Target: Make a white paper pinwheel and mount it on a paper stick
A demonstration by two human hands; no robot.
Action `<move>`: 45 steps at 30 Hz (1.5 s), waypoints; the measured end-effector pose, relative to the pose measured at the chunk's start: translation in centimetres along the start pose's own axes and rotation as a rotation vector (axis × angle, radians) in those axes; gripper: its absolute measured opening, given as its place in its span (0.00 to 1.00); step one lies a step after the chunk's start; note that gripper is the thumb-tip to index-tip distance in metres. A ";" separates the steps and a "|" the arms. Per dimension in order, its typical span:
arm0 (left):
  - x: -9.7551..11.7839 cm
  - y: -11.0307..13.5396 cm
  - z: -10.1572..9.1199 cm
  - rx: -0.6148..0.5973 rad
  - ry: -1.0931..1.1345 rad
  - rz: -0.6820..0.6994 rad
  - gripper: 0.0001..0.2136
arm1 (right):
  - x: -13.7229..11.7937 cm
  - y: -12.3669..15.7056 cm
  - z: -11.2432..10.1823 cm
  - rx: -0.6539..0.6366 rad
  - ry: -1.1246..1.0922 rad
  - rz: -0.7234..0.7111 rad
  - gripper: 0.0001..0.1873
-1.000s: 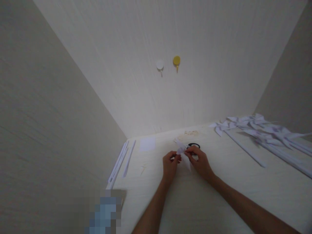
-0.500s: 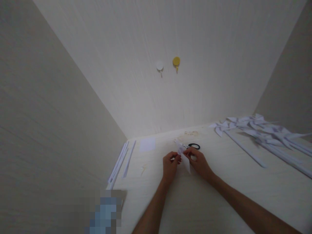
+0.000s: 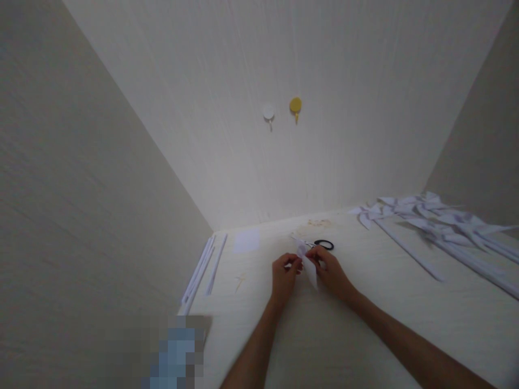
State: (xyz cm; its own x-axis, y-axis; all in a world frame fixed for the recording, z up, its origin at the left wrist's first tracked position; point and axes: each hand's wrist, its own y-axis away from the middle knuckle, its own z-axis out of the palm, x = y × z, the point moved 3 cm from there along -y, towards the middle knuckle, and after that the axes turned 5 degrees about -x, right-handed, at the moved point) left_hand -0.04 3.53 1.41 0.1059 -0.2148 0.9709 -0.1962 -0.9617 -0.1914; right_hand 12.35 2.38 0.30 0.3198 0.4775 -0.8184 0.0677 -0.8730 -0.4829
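Both my hands meet over the middle of the pale table [image 3: 324,335]. My left hand [image 3: 284,276] and my right hand [image 3: 331,272] have their fingers pinched on a small white folded paper piece [image 3: 307,265] held between them, a little above the tabletop. Black-handled scissors [image 3: 320,245] lie just behind my right hand.
Several finished white paper pinwheels on sticks [image 3: 430,221] lie at the right. White paper sticks [image 3: 203,265] line the left edge, with a small white paper square [image 3: 246,240] near them. Two round hooks, a white hook [image 3: 268,113] and a yellow hook [image 3: 295,105], hang on the back wall.
My hands stay on the paper piece and have shifted only slightly; the paper's lower flap now points a little more downward.
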 end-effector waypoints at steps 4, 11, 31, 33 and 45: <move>-0.2 0.0 0.0 0.009 0.018 -0.021 0.06 | 0.0 0.1 -0.1 0.040 0.027 -0.026 0.05; -0.6 0.0 -0.4 0.048 0.067 -0.007 0.10 | 0.7 0.1 -0.6 0.116 0.012 -0.002 0.03; -0.7 -1.8 -3.9 0.279 -0.695 -0.036 0.10 | 0.5 0.0 -0.7 0.169 0.066 -0.032 0.04; 0.0 -3.4 -6.5 0.317 -0.784 -0.050 0.09 | 0.5 0.0 -0.7 0.169 0.068 -0.027 0.04; 0.1 -5.4 -19.2 0.399 -1.073 -0.384 0.06 | 0.5 0.0 -0.6 0.173 0.022 0.014 0.03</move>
State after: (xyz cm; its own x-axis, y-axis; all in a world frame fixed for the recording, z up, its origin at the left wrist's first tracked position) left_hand -17.69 11.97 5.28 0.8843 0.2462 0.3967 0.3201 -0.9382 -0.1314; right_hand 13.06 2.53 0.10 0.3404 0.4616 -0.8192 -0.0996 -0.8486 -0.5196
